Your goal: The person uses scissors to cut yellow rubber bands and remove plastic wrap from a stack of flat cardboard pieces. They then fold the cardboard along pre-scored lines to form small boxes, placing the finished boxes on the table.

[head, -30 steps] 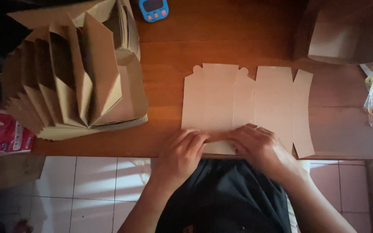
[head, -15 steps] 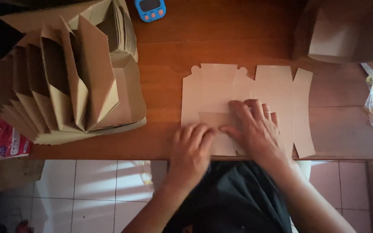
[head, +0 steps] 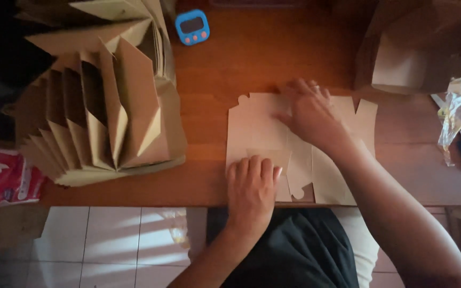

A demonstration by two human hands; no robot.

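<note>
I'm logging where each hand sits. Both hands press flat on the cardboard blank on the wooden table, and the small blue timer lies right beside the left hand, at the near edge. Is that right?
Not quite. The head view shows the blue timer at the far edge of the wooden table, well away from both hands. The rest holds: the left hand and right hand press flat on the cardboard blank.

Stack of folded brown cartons (head: 102, 106), blue timer (head: 192, 26), clear plastic bag (head: 459, 106), wooden table (head: 252, 58).
</note>
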